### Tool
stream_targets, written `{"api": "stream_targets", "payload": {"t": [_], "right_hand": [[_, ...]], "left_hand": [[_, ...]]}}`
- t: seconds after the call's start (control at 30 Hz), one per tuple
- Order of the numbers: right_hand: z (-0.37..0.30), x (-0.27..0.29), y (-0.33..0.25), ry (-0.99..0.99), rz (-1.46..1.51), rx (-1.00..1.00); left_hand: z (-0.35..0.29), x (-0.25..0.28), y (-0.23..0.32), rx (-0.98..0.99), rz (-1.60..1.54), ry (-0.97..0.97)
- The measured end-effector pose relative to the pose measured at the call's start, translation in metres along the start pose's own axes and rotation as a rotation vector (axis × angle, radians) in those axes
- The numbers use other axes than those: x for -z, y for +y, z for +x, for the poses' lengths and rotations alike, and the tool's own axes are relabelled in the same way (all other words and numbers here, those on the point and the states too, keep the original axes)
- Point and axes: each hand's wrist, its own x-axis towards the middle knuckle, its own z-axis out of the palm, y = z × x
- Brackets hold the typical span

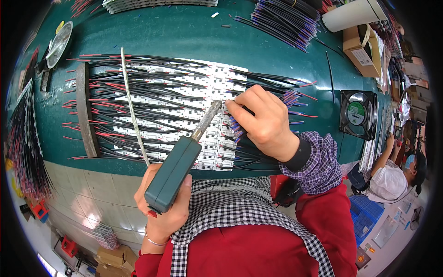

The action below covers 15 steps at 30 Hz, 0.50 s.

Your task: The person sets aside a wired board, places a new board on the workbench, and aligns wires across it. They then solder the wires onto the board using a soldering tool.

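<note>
My left hand (pixel 168 203) is closed around the dark green boxy handle of a soldering iron (pixel 171 173). Its worn metal tip reaches up to white circuit boards (pixel 213 150), laid side by side in a panel on the table. Just right of the tip, my right hand (pixel 263 121) is closed, thumb and forefinger pinched at the boards. Black wires (pixel 237 129) with purple ends stick out from under that hand, which appears to grip some. Rows of black wires with red ends (pixel 152 94) fan leftward from the boards. A thin pale strip (pixel 129 97) crosses them, its lower end near my left hand.
A grey bar (pixel 86 111) lies across the wires' left ends. At the right stand a black fan (pixel 357 114) and an open cardboard box (pixel 364 53). More wire bundles (pixel 286 23) lie at the back. Another person (pixel 392 180) sits at far right.
</note>
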Motion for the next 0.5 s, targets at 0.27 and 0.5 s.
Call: {"api": "stream_targets", "payload": {"t": [0.27, 0.5], "right_hand": [[0.0006, -0.0059, 0.0009, 0.052, -0.083, 0.077], [0.001, -0.0061, -0.0003, 0.047, -0.085, 0.091]], "left_hand": [[0.003, 0.0023, 0.0022, 0.019, 0.001, -0.018], [-0.0038, -0.0019, -0.0035, 0.071, -0.082, 0.034]]}}
